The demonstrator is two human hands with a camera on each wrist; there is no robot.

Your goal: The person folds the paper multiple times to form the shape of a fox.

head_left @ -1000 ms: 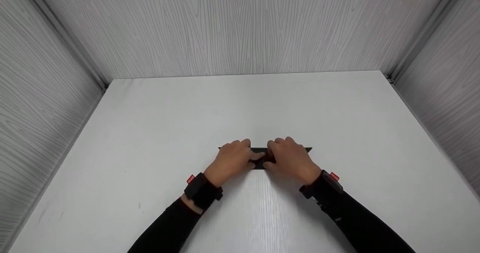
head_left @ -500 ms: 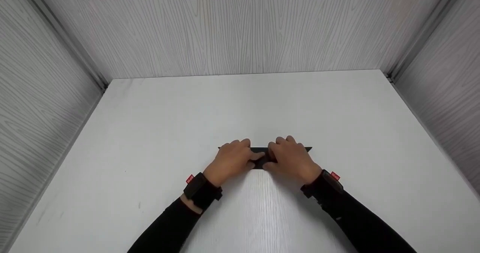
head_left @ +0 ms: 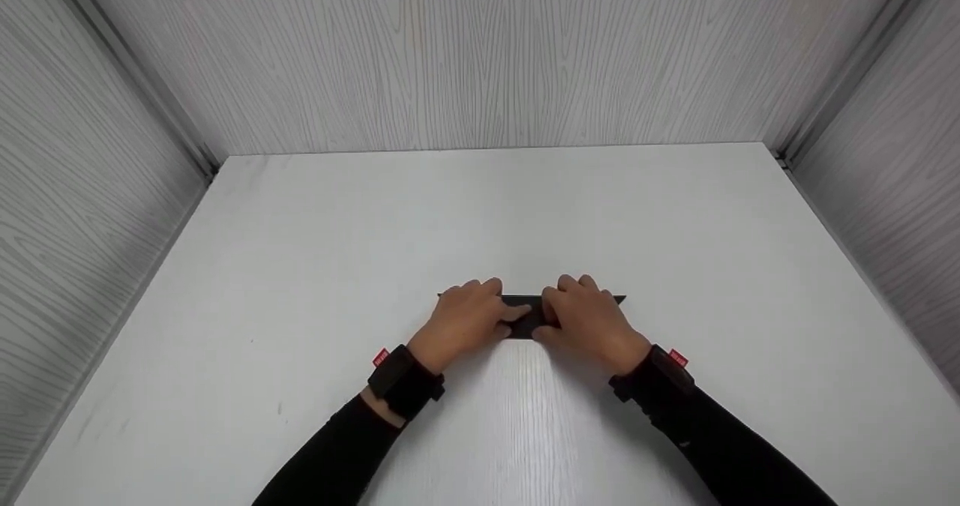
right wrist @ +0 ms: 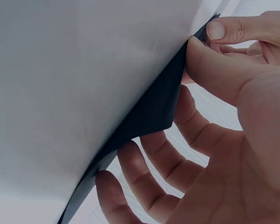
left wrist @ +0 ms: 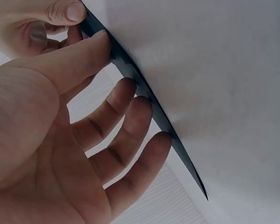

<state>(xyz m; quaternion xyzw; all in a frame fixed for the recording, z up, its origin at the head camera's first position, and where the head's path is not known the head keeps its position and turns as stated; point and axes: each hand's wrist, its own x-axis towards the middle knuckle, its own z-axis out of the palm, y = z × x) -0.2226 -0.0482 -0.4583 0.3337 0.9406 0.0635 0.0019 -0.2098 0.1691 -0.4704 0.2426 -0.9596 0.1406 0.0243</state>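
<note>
Gripping a thin dark sheet, seemingly paper or card [head_left: 521,330], with both bare hands at once, on or just above a broad white tabletop [head_left: 480,221] and well apart from the pale wood-grained back panel [head_left: 495,56]. Placed crosswise, roughly midway from side to side, with a pointed corner showing beyond each hand. Held narrowly by the left hand [head_left: 459,317], with the thumb at the inner part and the curved fingertips [left wrist: 142,109] touching farther along; held likewise by the right hand [head_left: 590,318], with the fingers close against a dark flap [right wrist: 151,109] angled off the rest. Near each other but apart in the head view, with a strip of dark sheet visible between. Probably at the stage of folding or creasing, to judge by the angled flap, and apparently not yet at a flat finish; cannot tell how firmly pressed. For the next move, likely best to line up the edges, press the fold down, then smooth outward evenly, without letting either corner skew.
</note>
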